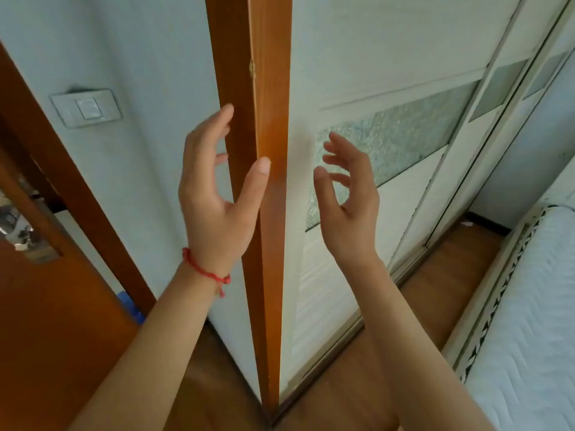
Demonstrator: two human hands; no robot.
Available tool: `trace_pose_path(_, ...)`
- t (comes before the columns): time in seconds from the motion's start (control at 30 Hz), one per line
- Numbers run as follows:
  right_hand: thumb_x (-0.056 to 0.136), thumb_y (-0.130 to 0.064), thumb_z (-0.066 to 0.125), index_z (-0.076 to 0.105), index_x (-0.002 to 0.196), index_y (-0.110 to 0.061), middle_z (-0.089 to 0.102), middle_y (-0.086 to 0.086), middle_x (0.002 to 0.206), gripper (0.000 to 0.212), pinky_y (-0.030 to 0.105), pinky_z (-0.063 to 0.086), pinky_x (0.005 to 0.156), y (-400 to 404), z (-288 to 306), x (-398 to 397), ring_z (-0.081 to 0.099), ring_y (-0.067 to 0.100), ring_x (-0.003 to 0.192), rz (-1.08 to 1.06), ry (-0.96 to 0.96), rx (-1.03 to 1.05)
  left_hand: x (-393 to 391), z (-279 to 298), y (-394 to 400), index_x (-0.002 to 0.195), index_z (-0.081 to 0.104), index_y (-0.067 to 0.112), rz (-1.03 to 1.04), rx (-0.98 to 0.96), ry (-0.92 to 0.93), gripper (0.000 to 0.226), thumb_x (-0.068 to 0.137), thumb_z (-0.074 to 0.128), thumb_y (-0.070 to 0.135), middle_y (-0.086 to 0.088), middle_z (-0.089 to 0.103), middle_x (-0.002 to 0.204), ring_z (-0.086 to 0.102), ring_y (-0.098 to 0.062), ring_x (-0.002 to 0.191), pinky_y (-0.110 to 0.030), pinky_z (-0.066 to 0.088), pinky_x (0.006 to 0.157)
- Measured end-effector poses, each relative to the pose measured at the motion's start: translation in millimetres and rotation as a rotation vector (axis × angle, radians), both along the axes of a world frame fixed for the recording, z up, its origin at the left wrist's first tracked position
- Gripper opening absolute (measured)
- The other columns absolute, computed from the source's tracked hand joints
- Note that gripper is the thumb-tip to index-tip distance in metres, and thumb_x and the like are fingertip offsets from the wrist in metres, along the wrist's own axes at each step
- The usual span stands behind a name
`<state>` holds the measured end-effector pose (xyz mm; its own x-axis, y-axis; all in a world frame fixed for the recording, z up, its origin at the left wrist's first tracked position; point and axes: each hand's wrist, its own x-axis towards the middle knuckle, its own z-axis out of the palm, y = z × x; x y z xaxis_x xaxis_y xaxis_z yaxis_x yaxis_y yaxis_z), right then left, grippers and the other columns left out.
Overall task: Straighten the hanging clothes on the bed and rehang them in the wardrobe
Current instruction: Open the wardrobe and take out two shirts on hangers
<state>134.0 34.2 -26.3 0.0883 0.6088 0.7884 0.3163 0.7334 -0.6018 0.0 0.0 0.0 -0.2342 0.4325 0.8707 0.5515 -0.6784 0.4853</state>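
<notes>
Beside wardrobe (389,126), both hands, left hand (214,197), right hand (348,203), hang loose.

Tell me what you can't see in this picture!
- Hanging clothes: none in the head view; only a corner of the white quilted mattress shows, the rest cut off by the right edge.
- Inside the cream sliding wardrobe door: hidden, since the door is closed and its frosted glass panel blurs everything behind.
- Left hand fingertips: partly hidden behind the orange-brown wooden post.
</notes>
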Motion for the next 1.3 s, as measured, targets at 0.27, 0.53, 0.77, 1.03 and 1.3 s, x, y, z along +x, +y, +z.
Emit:
trace_pose_path(0.27, 0.085, -0.035, 0.061, 0.045, 0.133, -0.016, 0.049, -0.002, 0.122, 0.053, 0.035, 0.05, 0.089, 27, 29, -20, 0.053, 0.016, 0.112, -0.059, 0.014, 0.008, 10, 24, 43, 0.13, 0.04, -0.002, 0.201, 0.175, 0.075, 0.052, 0.09, 0.051, 0.029, -0.026, 0.044, 0.135, 0.039, -0.028, 0.129, -0.033, 0.036, 0.11)
trace_pose_path(0.53, 0.083, -0.029, 0.066, 0.045, 0.133, -0.014, 0.048, -0.001, 0.117, 0.056, 0.031, 0.05, 0.086, 38, 22, -18, 0.052, 0.019, 0.109, -0.111, -0.059, 0.063, 8, 16, 63, 0.129, 0.035, 0.005, 0.22, 0.294, 0.079, 0.048, 0.092, 0.048, 0.032, -0.02, 0.04, 0.135, 0.037, -0.025, 0.128, -0.037, 0.037, 0.109)
trace_pose_path(0.77, 0.079, -0.033, 0.064, 0.049, 0.132, -0.014, 0.056, 0.008, 0.115, 0.058, 0.026, 0.048, 0.074, 39, 31, -12, 0.055, 0.02, 0.105, -0.227, -0.179, 0.123, 6, 14, 63, 0.128, 0.036, 0.001, 0.188, 0.322, 0.084, 0.048, 0.092, 0.05, 0.03, -0.024, 0.041, 0.134, 0.037, -0.029, 0.128, -0.039, 0.037, 0.108)
trace_pose_path(1.03, 0.082, -0.028, 0.061, 0.053, 0.128, -0.013, 0.058, 0.006, 0.12, 0.049, 0.033, 0.053, 0.075, 61, 24, 1, 0.056, 0.02, 0.109, -0.353, -0.086, 0.088, 4, 13, 62, 0.129, 0.036, 0.005, 0.183, 0.297, 0.083, 0.048, 0.091, 0.051, 0.029, -0.02, 0.04, 0.135, 0.037, -0.026, 0.128, -0.039, 0.039, 0.107)
trace_pose_path(1.3, 0.089, -0.027, 0.057, 0.049, 0.132, -0.016, 0.057, 0.007, 0.123, 0.045, 0.04, 0.053, 0.082, 97, 27, 41, 0.057, 0.019, 0.109, -0.416, -0.04, -0.041, 10, 13, 62, 0.129, 0.035, 0.004, 0.147, 0.291, 0.039, 0.047, 0.092, 0.049, 0.028, -0.021, 0.04, 0.137, 0.037, -0.027, 0.129, -0.035, 0.037, 0.109)
